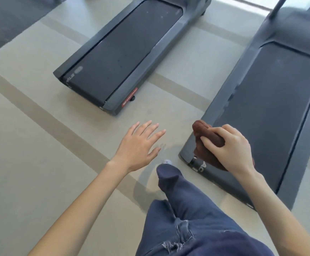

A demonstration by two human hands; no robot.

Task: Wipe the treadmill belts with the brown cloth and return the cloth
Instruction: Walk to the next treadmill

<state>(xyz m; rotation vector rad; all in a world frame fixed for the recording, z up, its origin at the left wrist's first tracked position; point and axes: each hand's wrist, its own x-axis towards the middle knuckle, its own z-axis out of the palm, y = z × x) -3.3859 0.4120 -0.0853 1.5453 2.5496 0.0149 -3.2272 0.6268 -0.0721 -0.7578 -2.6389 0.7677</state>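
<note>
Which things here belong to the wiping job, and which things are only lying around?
Job:
brown cloth, gripped by the right hand
near treadmill belt
far treadmill belt
left hand, open, holding nothing

Just there:
dark mat, top left
striped floor
jeans

1. Beige floor (pixel 30 145), crossed by darker tan stripes (pixel 45 115)
2. Dark grey mat (pixel 8 21) on the floor at the upper left (cut off by the frame edge)
3. Blue jeans (pixel 196 218) at bottom centre, with frayed rips near the knee
4. Pale shoe toe (pixel 167 162) showing just beyond the jeans' hem
</note>
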